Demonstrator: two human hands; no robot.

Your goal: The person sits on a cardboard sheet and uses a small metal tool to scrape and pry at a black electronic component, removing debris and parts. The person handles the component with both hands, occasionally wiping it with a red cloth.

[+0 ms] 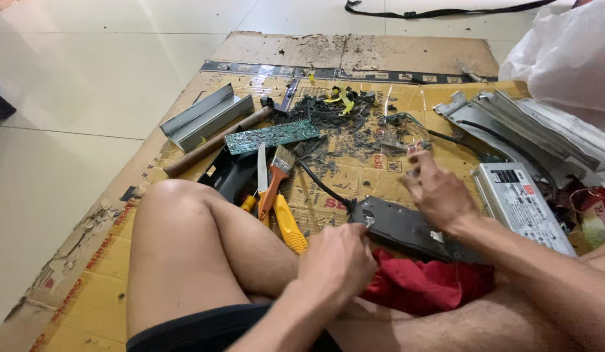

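Fingers of the left hand [337, 259] are curled shut, pinching the near end of a long dark case [406, 229] just where a black cable [320, 185] enters it. The right hand [436, 190] hovers over the far side of that case, its fingers loosely spread and bent, blurred; whether the fingertips touch anything cannot be told. Under the case, by the left knuckles, lies a red cloth [426, 283]. Beyond the left fingers sit a paintbrush [276, 176], yellow-handled pliers [286, 225] and a green circuit board [271, 135]. Just right of the right hand lies a silver metal box [520, 205].
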